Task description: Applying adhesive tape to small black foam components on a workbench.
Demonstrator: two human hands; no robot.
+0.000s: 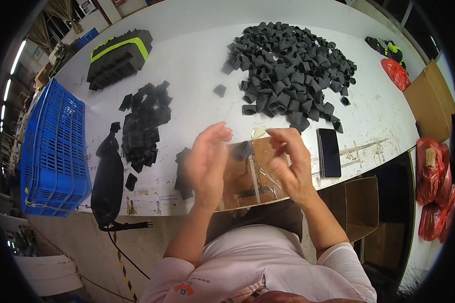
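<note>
Left hand (208, 164), blurred, and right hand (293, 164) both look open, nothing visibly gripped; dark piece (244, 150) between them over brown board (236, 177). Risk: hasty left swipe flicks it away, or right clips phone (329, 153).

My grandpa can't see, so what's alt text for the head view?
A person's left hand and right hand, a dark piece between them, are over a brown board on a white table. Beyond lies a heap of dark pieces; a blue crate is left, a phone right.

1 head-worn fisheye looks down at hands (207, 164) (293, 166).
</note>
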